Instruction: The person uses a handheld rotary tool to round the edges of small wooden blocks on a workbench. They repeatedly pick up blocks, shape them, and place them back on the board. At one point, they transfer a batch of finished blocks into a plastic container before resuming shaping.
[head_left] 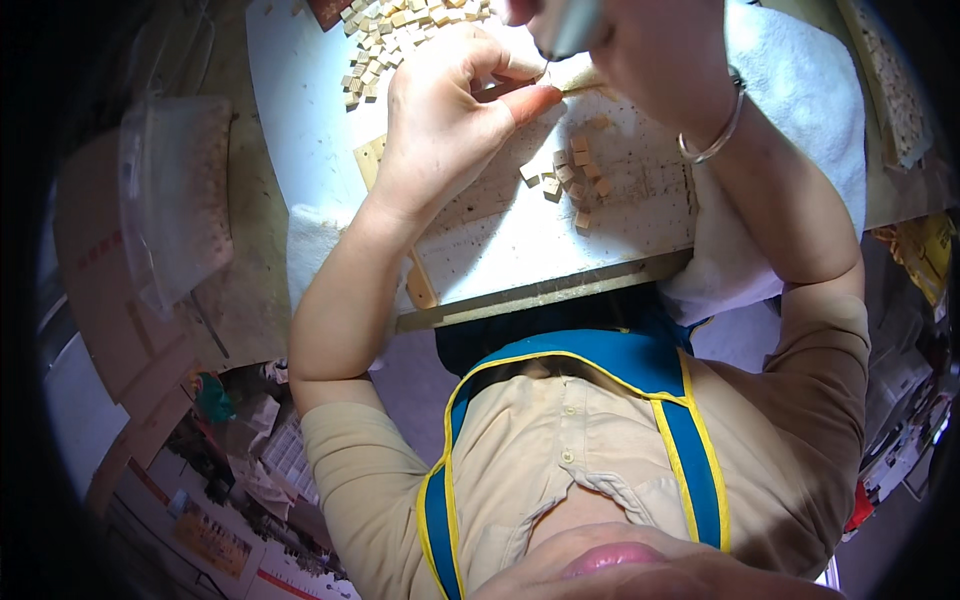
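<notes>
My right hand point(655, 65) is wrapped round a grey, rounded hand tool point(572, 28) with a thin dark tip pointing down. Just below that tip, the thumb and forefinger of my left hand point(450, 115) are closed in a pinch. Bright light and the fingers hide what they hold. Both hands are close together over a white, marked board point(480, 270). Several small wooden cubes point(565, 172) lie loose on the board, nearer to me than the fingertips. A larger spread of pale wooden cubes point(385, 45) is beyond my left hand.
A wooden strip point(420, 283) lies along the board's left side. White towels point(790, 90) lie at the right, under my right forearm. A clear plastic bin point(175, 200) stands at the left, and a tray of small pieces point(890, 85) is at the far right.
</notes>
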